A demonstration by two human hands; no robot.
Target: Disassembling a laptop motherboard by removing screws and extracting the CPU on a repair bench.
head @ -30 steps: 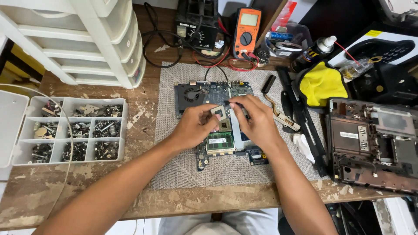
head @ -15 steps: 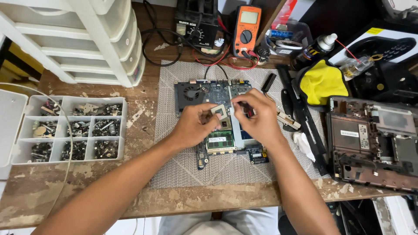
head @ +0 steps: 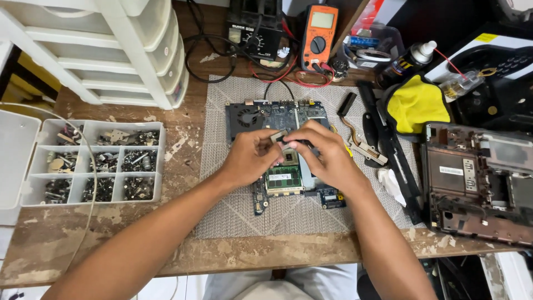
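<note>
1. Both hands have drawn closer together over the circuit board than half a second ago, with the small square chip now lifted between them.
2. The left hand pinches the chip's left edge; the right hand is curled, fingertips pinching its right side.
3. The chip sits just above the board's middle, over the green memory module.
4. Doing this well likely means holding the chip level by its edges, lowering it straight, without forcing.
</note>
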